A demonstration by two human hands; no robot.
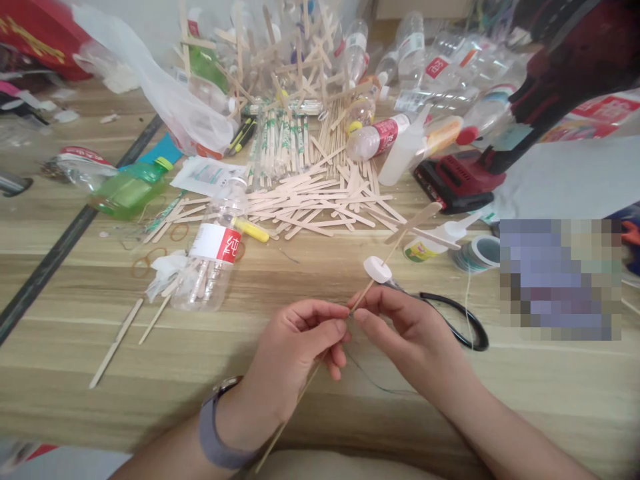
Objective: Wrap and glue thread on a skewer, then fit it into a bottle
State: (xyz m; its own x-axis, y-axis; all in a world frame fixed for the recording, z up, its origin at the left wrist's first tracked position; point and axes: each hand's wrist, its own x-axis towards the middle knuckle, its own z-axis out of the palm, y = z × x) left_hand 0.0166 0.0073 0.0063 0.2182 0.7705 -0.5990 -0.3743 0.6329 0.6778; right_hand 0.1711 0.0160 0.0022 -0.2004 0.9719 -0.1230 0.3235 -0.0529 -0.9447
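Note:
Low in the middle, my left hand [305, 340] pinches a thin bamboo skewer [367, 292] between thumb and fingers. The skewer slants from the lower left to the upper right. A white oval disc [377, 269] is threaded on it, and crossed wooden craft sticks [414, 223] sit at its upper end. Just below the disc, my right hand [407, 327] closes its fingertips around the skewer, almost touching the left fingertips. Under the hands trails a thin dark wire or thread [380, 387]; where it meets the fingers is hidden.
Loose craft sticks [310, 200] are heaped ahead. A plastic bottle [215, 247] holding sticks and a green bottle [133, 190] stand left. To the right are scissors [475, 333], a glue bottle [430, 243], a thread spool [477, 253] and a red-black power drill [460, 180]. More bottles crowd the back.

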